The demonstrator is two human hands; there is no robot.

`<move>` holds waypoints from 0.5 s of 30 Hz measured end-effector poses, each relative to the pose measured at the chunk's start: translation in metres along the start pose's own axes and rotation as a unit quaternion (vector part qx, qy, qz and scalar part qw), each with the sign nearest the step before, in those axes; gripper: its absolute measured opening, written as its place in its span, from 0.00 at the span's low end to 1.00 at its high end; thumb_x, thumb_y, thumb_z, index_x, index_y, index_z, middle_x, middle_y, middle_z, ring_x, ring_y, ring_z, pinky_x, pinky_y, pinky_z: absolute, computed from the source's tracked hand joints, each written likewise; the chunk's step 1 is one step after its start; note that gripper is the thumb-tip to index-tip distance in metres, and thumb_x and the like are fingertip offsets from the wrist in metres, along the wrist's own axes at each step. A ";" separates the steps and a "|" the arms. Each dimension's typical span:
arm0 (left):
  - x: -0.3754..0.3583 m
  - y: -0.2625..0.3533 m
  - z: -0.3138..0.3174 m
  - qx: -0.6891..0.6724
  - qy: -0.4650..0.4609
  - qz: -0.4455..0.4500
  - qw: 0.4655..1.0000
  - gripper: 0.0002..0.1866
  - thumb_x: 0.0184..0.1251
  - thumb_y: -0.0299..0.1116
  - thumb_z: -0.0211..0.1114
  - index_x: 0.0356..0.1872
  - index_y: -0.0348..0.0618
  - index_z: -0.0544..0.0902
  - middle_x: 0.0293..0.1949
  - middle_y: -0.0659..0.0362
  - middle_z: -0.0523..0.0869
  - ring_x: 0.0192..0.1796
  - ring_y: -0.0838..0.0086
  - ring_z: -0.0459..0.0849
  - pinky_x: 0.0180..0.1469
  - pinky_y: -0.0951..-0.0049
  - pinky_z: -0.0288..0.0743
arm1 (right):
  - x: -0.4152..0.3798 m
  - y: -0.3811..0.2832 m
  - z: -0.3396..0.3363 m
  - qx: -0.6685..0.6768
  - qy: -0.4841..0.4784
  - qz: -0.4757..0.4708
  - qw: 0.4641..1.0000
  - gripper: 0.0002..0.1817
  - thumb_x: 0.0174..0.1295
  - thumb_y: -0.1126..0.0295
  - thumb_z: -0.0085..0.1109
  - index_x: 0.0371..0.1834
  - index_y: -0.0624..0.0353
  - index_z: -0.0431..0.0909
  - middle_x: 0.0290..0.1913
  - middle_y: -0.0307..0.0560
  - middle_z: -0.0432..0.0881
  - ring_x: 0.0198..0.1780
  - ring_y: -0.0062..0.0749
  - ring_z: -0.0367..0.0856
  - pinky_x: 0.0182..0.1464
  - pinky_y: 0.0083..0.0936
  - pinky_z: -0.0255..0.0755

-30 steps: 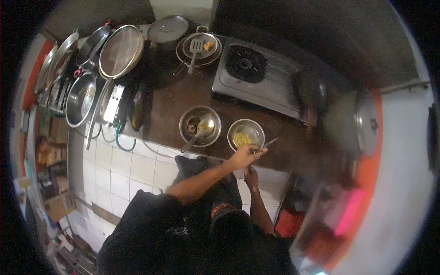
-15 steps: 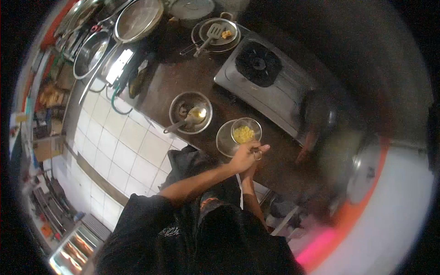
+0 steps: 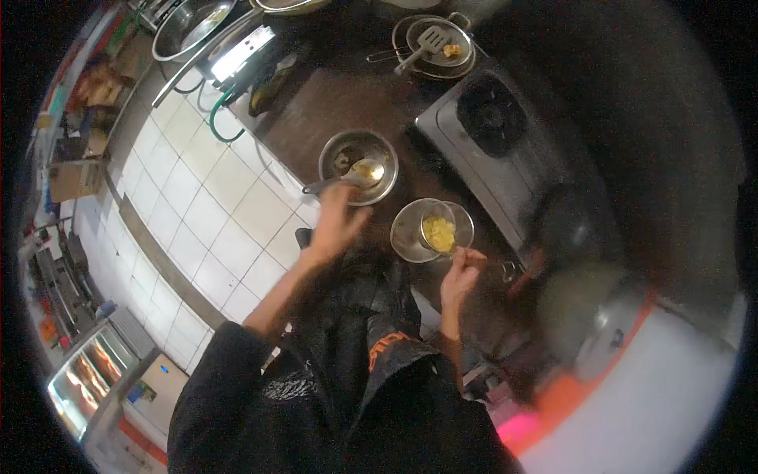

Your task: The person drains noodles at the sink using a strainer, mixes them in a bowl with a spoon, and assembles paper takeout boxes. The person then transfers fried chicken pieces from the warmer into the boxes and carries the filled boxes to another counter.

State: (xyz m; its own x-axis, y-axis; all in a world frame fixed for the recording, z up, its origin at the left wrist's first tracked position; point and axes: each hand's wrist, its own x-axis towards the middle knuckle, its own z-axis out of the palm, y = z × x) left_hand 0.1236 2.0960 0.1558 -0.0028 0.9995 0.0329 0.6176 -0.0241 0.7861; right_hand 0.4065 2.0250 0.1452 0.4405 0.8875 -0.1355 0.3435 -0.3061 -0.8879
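Observation:
My right hand (image 3: 463,275) is closed on the handle of a small strainer (image 3: 427,245). Yellow chopped food (image 3: 439,234) lies in the strainer, which sits over a clear bowl (image 3: 404,251). To the left is a steel bowl (image 3: 324,163) with a large spoon (image 3: 369,171) resting in it. Reaching toward that bowl, my left hand (image 3: 338,227) is slightly blurred, thumb apart from the fingers and fingertips right beside the spoon's handle. Some yellowish liquid shows in the spoon.
A gas stove (image 3: 474,162) stands on the dark counter (image 3: 328,103) to the right. Behind it, a slotted spatula (image 3: 431,41) rests on a round strainer with a yellowish piece of food. Pans and a green hose (image 3: 215,126) are at the upper left, above a white tiled floor (image 3: 225,197).
My left hand has left the strainer's handle and moved left to the steel bowl. My right hand stays at the strainer. The whole view has shifted.

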 end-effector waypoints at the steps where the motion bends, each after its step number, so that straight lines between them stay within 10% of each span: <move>1: -0.005 -0.041 -0.007 0.078 0.067 0.006 0.995 0.27 0.58 0.36 0.73 0.56 0.35 0.75 0.52 0.41 0.78 0.57 0.44 0.74 0.62 0.51 0.68 | -0.001 -0.005 0.002 -0.006 0.006 -0.012 1.000 0.10 0.76 0.65 0.53 0.43 0.61 0.68 0.38 0.41 0.73 0.41 0.25 0.74 0.48 0.26 0.70; 9: 0.016 -0.120 -0.055 0.037 -0.109 -0.339 0.934 0.34 0.67 0.56 0.65 0.55 0.30 0.74 0.50 0.34 0.83 0.53 0.41 0.82 0.54 0.48 0.74 | -0.001 0.009 0.008 -0.052 -0.001 -0.040 0.998 0.09 0.76 0.67 0.53 0.43 0.60 0.67 0.36 0.40 0.72 0.38 0.25 0.73 0.45 0.26 0.71; 15: 0.003 -0.163 -0.017 -0.006 -0.054 -0.294 0.954 0.25 0.69 0.47 0.64 0.47 0.30 0.79 0.39 0.36 0.86 0.47 0.40 0.84 0.50 0.50 0.75 | 0.001 0.000 0.015 -0.084 -0.012 -0.008 0.996 0.10 0.75 0.65 0.54 0.45 0.60 0.68 0.37 0.41 0.74 0.40 0.26 0.75 0.47 0.26 0.71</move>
State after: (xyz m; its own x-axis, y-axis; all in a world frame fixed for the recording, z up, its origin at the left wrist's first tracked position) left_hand 0.0096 2.1028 0.0378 -0.2656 0.8365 -0.4793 0.5250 0.5425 0.6559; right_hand 0.3947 2.0312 0.1383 0.4145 0.9002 -0.1334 0.4860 -0.3429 -0.8039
